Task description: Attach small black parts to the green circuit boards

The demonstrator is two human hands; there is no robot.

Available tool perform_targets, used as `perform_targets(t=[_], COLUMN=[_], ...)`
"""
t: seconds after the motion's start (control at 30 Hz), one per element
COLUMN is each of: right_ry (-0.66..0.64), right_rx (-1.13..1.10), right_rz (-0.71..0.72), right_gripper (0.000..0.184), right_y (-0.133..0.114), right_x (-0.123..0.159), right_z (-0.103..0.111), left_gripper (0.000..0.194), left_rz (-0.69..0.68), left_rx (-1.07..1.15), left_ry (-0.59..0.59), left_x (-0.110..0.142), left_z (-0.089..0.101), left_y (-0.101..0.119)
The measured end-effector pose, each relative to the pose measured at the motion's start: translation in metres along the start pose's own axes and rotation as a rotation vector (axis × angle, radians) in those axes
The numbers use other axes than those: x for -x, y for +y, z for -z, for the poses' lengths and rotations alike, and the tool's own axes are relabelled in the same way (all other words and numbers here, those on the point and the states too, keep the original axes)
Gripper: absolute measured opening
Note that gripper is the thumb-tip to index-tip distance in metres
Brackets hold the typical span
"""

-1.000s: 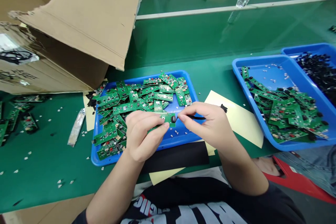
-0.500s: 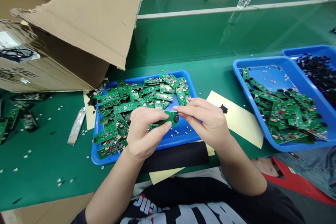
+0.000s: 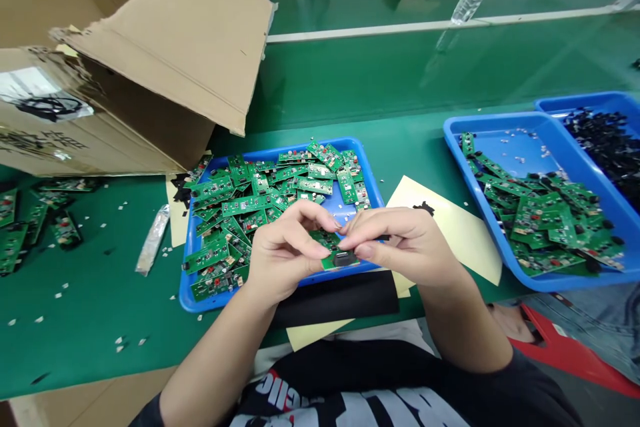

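My left hand (image 3: 280, 247) grips a small green circuit board (image 3: 327, 263) over the near side of a blue tray (image 3: 367, 163). A black part (image 3: 344, 257) sits at the board's right end, facing me. Pinched together at that end, the fingers of my right hand (image 3: 405, 243) touch the board, and a small black strip (image 3: 383, 237) shows between them. Fingers hide much of the board. Many similar circuit boards (image 3: 245, 203) lie heaped in the tray below, mostly at its left and back.
Right of me stands another blue tray (image 3: 453, 123) with boards, beside a tray of black parts (image 3: 605, 140). Yellow paper (image 3: 465, 237) bears black bits. An open carton (image 3: 165, 33) leans in from the left, near loose boards (image 3: 65, 230). A black sheet (image 3: 340, 300) lies in front.
The board has tilted, so its black part now faces me, and it has come slightly nearer. My right fingers have shifted down around its end, with a black strip now showing.
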State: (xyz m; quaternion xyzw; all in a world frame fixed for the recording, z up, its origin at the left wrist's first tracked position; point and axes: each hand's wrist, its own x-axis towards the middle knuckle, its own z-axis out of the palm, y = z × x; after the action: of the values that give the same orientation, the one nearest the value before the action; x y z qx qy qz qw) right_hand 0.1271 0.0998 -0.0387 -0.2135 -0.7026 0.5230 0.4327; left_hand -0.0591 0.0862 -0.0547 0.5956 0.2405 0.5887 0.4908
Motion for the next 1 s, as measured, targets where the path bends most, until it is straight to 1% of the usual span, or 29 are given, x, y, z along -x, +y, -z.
perform_targets(t=[0.07, 0.13, 0.2, 0.23, 0.3, 0.37, 0.43, 0.5, 0.53, 0.6, 0.7, 0.77, 0.9, 1.0], right_ry=[-0.018, -0.002, 0.046, 0.075, 0.128, 0.161, 0.183, 0.196, 0.201, 0.203, 0.198, 0.189, 0.165, 0.174], right_rx=[-0.031, -0.005, 0.070, 0.115, 0.213, 0.300, 0.360, 0.399, 0.416, 0.447, 0.462, 0.451, 0.415, 0.423], right_rz=[0.004, 0.031, 0.085, 0.113, 0.155, 0.175, 0.191, 0.195, 0.194, 0.188, 0.181, 0.161, 0.096, 0.074], right_gripper=[0.010, 0.009, 0.009, 0.010, 0.011, 0.011, 0.012, 0.012, 0.012, 0.013, 0.014, 0.013, 0.013, 0.014], right_y=[0.0004, 0.0009, 0.0017, 0.0023, 0.0036, 0.0046, 0.0052, 0.0057, 0.0059, 0.0065, 0.0069, 0.0062, 0.0028, 0.0005], right_x=[-0.0005, -0.0011, -0.0016, -0.0018, -0.0020, -0.0023, -0.0028, -0.0034, -0.0037, -0.0038, -0.0028, -0.0015, 0.0007, 0.0012], right_z=[-0.0024, -0.0051, -0.0077, -0.0087, -0.0101, -0.0104, -0.0099, -0.0093, -0.0091, -0.0092, -0.0098, -0.0097, -0.0084, -0.0083], left_gripper=[0.011, 0.010, 0.010, 0.010, 0.009, 0.006, 0.012, 0.027, 0.035, 0.042, 0.037, 0.036, 0.031, 0.028], left_rz=[0.081, 0.154, 0.199, 0.203, 0.154, 0.052, -0.055, -0.132, -0.150, -0.146, -0.103, -0.082, 0.000, 0.083], left_rx=[0.099, 0.161, 0.163, 0.125, -0.042, -0.272, -0.458, -0.570, -0.608, -0.653, -0.628, -0.585, -0.428, -0.308], left_ry=[0.018, 0.053, 0.116, 0.154, 0.239, 0.280, 0.229, 0.136, 0.108, 0.114, 0.155, 0.155, 0.182, 0.196], left_x=[0.0005, 0.0015, 0.0028, 0.0035, 0.0046, 0.0050, 0.0051, 0.0053, 0.0057, 0.0068, 0.0086, 0.0089, 0.0077, 0.0065], left_z=[-0.0031, -0.0065, -0.0093, -0.0103, -0.0110, -0.0099, -0.0078, -0.0058, -0.0051, -0.0046, -0.0050, -0.0057, -0.0085, -0.0114], left_y=[-0.0018, -0.0041, -0.0069, -0.0083, -0.0099, -0.0092, -0.0070, -0.0052, -0.0050, -0.0058, -0.0078, -0.0077, -0.0050, -0.0034])
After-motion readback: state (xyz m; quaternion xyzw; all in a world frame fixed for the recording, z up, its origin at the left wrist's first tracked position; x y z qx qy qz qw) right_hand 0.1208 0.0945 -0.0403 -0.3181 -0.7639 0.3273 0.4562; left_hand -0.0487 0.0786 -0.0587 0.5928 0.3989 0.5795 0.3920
